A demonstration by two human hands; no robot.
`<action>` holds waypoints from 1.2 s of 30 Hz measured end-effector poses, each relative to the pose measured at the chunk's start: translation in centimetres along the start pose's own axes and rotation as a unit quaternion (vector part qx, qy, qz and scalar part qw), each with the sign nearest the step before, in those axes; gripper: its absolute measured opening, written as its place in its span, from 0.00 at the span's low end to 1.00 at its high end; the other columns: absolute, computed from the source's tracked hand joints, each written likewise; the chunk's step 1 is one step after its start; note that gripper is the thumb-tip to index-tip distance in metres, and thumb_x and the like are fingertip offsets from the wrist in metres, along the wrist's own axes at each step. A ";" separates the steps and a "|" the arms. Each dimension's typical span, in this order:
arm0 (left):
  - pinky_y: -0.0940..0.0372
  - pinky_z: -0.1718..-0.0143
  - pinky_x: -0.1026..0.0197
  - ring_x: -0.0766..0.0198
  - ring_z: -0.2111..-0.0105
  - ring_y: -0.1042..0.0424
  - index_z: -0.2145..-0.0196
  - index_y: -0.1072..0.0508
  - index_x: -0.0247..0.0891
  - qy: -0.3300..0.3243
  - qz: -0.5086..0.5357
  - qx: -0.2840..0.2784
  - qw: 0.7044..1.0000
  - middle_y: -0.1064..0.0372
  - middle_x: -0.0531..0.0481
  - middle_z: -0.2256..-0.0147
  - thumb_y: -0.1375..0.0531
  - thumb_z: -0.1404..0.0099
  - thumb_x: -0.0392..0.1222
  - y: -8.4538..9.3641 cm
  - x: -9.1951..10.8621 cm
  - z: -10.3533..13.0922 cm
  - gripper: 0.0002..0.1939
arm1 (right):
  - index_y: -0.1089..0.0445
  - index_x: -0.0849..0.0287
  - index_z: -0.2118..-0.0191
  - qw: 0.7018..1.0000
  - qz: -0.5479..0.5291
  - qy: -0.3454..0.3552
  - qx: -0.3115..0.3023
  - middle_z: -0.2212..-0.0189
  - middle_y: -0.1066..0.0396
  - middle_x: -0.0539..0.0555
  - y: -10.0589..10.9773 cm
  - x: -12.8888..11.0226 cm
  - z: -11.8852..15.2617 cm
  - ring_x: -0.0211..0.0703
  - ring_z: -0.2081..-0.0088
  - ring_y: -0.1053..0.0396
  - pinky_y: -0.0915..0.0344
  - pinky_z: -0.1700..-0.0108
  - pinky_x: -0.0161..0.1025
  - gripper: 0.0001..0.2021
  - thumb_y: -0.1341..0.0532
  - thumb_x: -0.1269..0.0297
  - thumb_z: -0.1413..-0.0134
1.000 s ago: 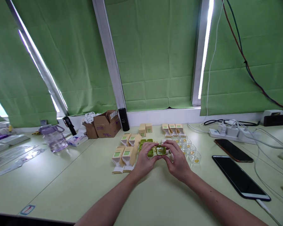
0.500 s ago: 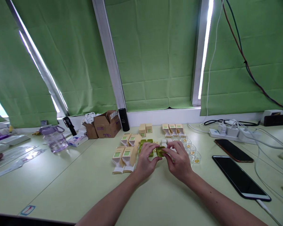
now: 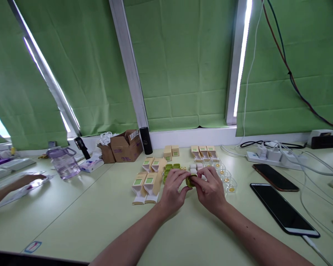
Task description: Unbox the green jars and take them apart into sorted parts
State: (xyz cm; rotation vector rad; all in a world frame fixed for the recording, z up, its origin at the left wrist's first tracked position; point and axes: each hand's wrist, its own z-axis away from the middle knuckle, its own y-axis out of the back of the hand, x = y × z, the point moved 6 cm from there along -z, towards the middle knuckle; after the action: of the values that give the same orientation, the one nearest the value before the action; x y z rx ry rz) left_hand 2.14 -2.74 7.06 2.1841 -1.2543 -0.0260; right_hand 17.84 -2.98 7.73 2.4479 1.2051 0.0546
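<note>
Both hands meet over the middle of the table around one small green container (image 3: 191, 181). My left hand (image 3: 174, 188) pinches its left side, and the fingers of my right hand (image 3: 211, 188) grip its right side. Behind my left hand stand several more green containers (image 3: 168, 167). White pieces (image 3: 193, 167) lie just beyond the held container. Clear cups with yellow centres (image 3: 231, 186) stand to the right of my right hand. Open cardboard boxes with green labels (image 3: 152, 181) lie left of my left hand.
Small boxes (image 3: 168, 152) and open ones (image 3: 203, 152) stand farther back. Two phones (image 3: 284, 208), a power strip (image 3: 274, 157) and cables lie at right. A carton (image 3: 126, 147), black cylinder (image 3: 145, 140) and bottle (image 3: 63, 164) stand left. Another person's hand (image 3: 36, 177) reaches in at far left.
The held green container has moved slightly right and down, and is tilted differently, with both hands still on it. The other person's hand has reached farther right over the plastic sheets.
</note>
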 end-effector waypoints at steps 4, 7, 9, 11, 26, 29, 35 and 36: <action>0.32 0.46 0.43 0.49 0.48 0.31 0.42 0.28 0.44 -0.002 -0.003 -0.001 1.000 0.26 0.42 0.50 0.35 0.36 0.31 -0.1 0.1 0.0 0.26 | 0.22 0.54 0.61 1.000 -0.001 -0.002 0.004 0.66 0.34 0.56 -0.1 0.0 0.0 0.50 0.60 0.38 0.34 0.61 0.46 0.11 0.41 0.76 0.39; 0.32 0.46 0.43 0.49 0.48 0.31 0.42 0.28 0.45 0.001 -0.005 -0.001 1.000 0.26 0.42 0.50 0.34 0.36 0.32 -0.1 0.1 0.0 0.26 | 0.23 0.54 0.61 1.000 -0.005 -0.004 0.007 0.66 0.33 0.56 -0.1 -0.2 -0.1 0.50 0.60 0.38 0.34 0.62 0.46 0.11 0.41 0.76 0.40; 0.32 0.47 0.43 0.49 0.48 0.31 0.42 0.28 0.45 -0.002 -0.007 0.000 1.000 0.26 0.42 0.50 0.34 0.36 0.32 0.0 0.1 0.1 0.26 | 0.23 0.54 0.62 1.000 -0.005 -0.004 0.011 0.66 0.33 0.56 -0.1 -0.2 -0.1 0.50 0.60 0.38 0.34 0.62 0.46 0.11 0.41 0.76 0.40; 0.32 0.47 0.43 0.49 0.48 0.31 0.42 0.28 0.45 -0.005 -0.009 0.001 1.000 0.26 0.43 0.50 0.34 0.36 0.32 0.0 0.1 0.1 0.26 | 0.23 0.54 0.62 1.000 -0.002 -0.004 0.010 0.66 0.33 0.56 -0.1 -0.1 0.0 0.50 0.60 0.38 0.34 0.62 0.46 0.11 0.41 0.76 0.39; 0.32 0.46 0.40 0.48 0.48 0.31 0.41 0.28 0.45 0.010 -0.034 0.000 0.999 0.25 0.42 0.50 0.35 0.35 0.34 -0.2 -0.2 0.2 0.25 | 0.27 0.55 0.66 1.000 -0.003 -0.002 -0.002 0.68 0.33 0.56 -0.5 -0.2 -0.1 0.49 0.61 0.39 0.37 0.63 0.45 0.11 0.42 0.76 0.38; 0.32 0.46 0.40 0.48 0.48 0.31 0.42 0.27 0.45 0.016 -0.041 0.001 0.999 0.25 0.42 0.50 0.35 0.35 0.35 -0.1 -0.3 0.1 0.24 | 0.27 0.55 0.67 1.000 -0.004 -0.001 -0.002 0.68 0.33 0.56 -0.5 -0.3 -0.2 0.49 0.62 0.39 0.38 0.64 0.45 0.11 0.43 0.76 0.37; 0.32 0.46 0.40 0.48 0.48 0.32 0.42 0.27 0.45 0.021 -0.048 0.004 0.999 0.24 0.43 0.50 0.34 0.35 0.35 0.0 -0.2 -0.1 0.24 | 0.28 0.55 0.67 1.000 -0.006 -0.002 -0.001 0.70 0.34 0.55 -0.3 -0.5 -0.4 0.48 0.63 0.40 0.39 0.64 0.45 0.11 0.42 0.76 0.37; 0.32 0.46 0.40 0.48 0.48 0.32 0.42 0.27 0.45 0.022 -0.049 0.005 0.999 0.24 0.43 0.50 0.34 0.35 0.35 0.0 -0.2 -0.1 0.24 | 0.28 0.55 0.67 1.000 -0.005 -0.002 -0.001 0.70 0.34 0.55 -0.4 -0.4 -0.4 0.48 0.63 0.40 0.39 0.64 0.45 0.10 0.42 0.76 0.37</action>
State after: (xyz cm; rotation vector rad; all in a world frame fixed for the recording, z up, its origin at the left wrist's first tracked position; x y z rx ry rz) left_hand 2.10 -2.55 7.05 2.2411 -1.1252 -0.0116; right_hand 17.22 -2.99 7.98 2.4394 1.2153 0.0491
